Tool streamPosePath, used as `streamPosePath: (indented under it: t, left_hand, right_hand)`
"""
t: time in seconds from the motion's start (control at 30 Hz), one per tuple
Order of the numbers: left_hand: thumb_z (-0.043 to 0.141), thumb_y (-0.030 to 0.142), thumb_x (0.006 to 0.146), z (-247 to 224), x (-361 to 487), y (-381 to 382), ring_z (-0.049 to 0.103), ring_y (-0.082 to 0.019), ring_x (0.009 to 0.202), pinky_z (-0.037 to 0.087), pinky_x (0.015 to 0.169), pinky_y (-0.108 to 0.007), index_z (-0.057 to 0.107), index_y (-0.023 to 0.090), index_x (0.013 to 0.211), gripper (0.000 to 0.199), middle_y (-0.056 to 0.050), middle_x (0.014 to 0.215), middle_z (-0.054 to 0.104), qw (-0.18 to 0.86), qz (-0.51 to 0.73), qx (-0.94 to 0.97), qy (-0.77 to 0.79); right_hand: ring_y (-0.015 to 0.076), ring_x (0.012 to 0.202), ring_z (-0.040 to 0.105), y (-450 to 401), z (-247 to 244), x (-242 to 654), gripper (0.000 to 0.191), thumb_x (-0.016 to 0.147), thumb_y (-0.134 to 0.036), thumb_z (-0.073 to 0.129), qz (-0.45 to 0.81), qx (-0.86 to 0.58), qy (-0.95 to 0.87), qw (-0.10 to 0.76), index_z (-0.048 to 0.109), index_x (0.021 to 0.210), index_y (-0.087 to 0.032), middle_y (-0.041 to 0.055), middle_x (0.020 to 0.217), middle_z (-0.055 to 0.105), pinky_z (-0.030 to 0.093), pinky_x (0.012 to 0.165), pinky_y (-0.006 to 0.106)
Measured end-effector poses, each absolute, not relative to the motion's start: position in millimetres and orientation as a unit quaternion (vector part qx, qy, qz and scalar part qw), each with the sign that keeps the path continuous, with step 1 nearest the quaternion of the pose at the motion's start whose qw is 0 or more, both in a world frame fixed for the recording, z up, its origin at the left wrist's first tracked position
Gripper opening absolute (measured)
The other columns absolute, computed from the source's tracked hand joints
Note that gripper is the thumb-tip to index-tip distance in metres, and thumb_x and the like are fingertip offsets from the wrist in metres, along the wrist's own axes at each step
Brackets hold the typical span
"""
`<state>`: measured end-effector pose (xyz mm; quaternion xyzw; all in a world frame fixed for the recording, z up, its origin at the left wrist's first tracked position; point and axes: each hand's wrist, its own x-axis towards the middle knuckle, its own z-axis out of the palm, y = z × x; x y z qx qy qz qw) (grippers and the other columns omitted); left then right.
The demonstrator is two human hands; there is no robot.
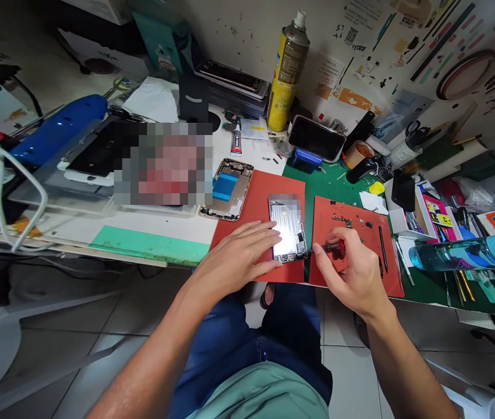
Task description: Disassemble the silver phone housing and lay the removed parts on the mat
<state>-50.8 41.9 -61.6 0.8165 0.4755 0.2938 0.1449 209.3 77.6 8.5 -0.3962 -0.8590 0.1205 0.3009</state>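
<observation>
A phone screen assembly [287, 230] with a shiny silver back plate lies on an orange-red mat [289, 180]. Along its lower edge are small connectors. My left hand [247, 250] rests on its left side, fingers stretched out and lying flat. To the right, my right hand [356, 270] is closed around a small screwdriver [339, 249] with red on its handle. The screwdriver's thin dark shaft points left, toward the lower right corner of the assembly; whether the tip touches it I cannot tell. Beyond my left hand sits a phone housing [239, 199] with a blue strip across it.
Tiny phone parts [349, 222] and black tweezers [382, 249] lie on a second orange-red mat [324, 212]. A blue bottle [457, 255] lies at right. Behind stand a propped phone [316, 138] and a yellow spray can [286, 75]. A blue-handled tool [64, 125] is at left.
</observation>
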Motion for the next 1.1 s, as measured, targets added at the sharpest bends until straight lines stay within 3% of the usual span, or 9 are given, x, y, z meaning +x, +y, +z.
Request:
streamPosePath:
  t: [0.17, 0.27, 0.4, 0.57, 0.8, 0.97, 1.1]
  left_hand:
    - [0.072, 0.039, 0.102, -62, -51, 42, 0.057, -0.028, 0.150, 0.045, 0.129, -0.053, 0.067, 0.022, 0.142, 0.044, -0.009, 0.146, 0.073, 0.141, 0.296, 0.817, 0.474]
    - [0.072, 0.039, 0.102, -63, -51, 42, 0.057, -0.028, 0.150, 0.045, 0.129, -0.053, 0.067, 0.020, 0.142, 0.044, -0.010, 0.146, 0.072, 0.136, 0.294, 0.819, 0.473]
    - [0.072, 0.039, 0.102, -62, -51, 42, 0.058, -0.028, 0.150, 0.045, 0.129, -0.054, 0.068, 0.021, 0.142, 0.044, -0.010, 0.147, 0.072, 0.136, 0.293, 0.820, 0.473]
    - [0.072, 0.039, 0.102, -63, -51, 42, 0.057, -0.028, 0.150, 0.045, 0.129, -0.053, 0.068, 0.020, 0.142, 0.044, -0.010, 0.147, 0.072, 0.133, 0.289, 0.821, 0.475]
    - [0.071, 0.043, 0.102, -58, -52, 41, 0.057, -0.030, 0.149, 0.045, 0.127, -0.054, 0.067, 0.017, 0.139, 0.045, -0.013, 0.147, 0.071, 0.121, 0.290, 0.827, 0.466]
    - [0.065, 0.029, 0.106, -38, -34, 34, 0.070, -0.027, 0.118, 0.059, 0.100, -0.045, 0.070, 0.018, 0.128, 0.025, -0.012, 0.124, 0.076, 0.122, 0.348, 0.806, 0.464]
    - [0.061, 0.025, 0.108, -28, 3, 33, 0.069, -0.023, 0.098, 0.058, 0.087, -0.040, 0.069, 0.020, 0.123, 0.018, -0.009, 0.112, 0.076, 0.142, 0.358, 0.810, 0.442]
  right_hand:
    - [0.0148, 0.070, 0.062, 76, 7, 210, 0.015, 0.101, -0.020, 0.062, 0.117, -0.397, -0.859, 0.303, 0.055, 0.113, -0.024, 0.0001, 0.087, 0.062, 0.051, 0.063, 0.029]
    - [0.0124, 0.062, 0.057, 74, 4, 210, 0.014, 0.103, -0.021, 0.063, 0.094, -0.406, -0.854, 0.312, 0.054, 0.113, -0.023, -0.0020, 0.083, 0.060, 0.046, 0.057, 0.028]
    - [0.0144, 0.070, 0.063, 73, 1, 207, 0.014, 0.103, -0.021, 0.061, 0.092, -0.405, -0.851, 0.320, 0.055, 0.116, -0.023, 0.0011, 0.089, 0.064, 0.051, 0.061, 0.029]
    - [0.0120, 0.058, 0.058, 72, 0, 207, 0.016, 0.105, -0.022, 0.062, 0.089, -0.424, -0.840, 0.326, 0.055, 0.120, -0.022, -0.0024, 0.080, 0.062, 0.047, 0.053, 0.028]
    - [0.0151, 0.060, 0.065, 63, -13, 223, 0.026, 0.098, -0.029, 0.076, 0.158, -0.513, -0.711, 0.455, 0.058, 0.115, -0.025, -0.0021, 0.080, 0.066, 0.052, 0.053, 0.028]
    - [0.0148, 0.053, 0.064, 49, -28, 228, 0.033, 0.094, -0.038, 0.082, 0.310, -0.556, -0.516, 0.574, 0.055, 0.109, -0.026, -0.0066, 0.070, 0.061, 0.052, 0.049, 0.026]
    - [0.0128, 0.050, 0.062, 35, -34, 229, 0.039, 0.092, -0.039, 0.084, 0.366, -0.556, -0.416, 0.619, 0.053, 0.110, -0.026, -0.0096, 0.066, 0.060, 0.051, 0.048, 0.023]
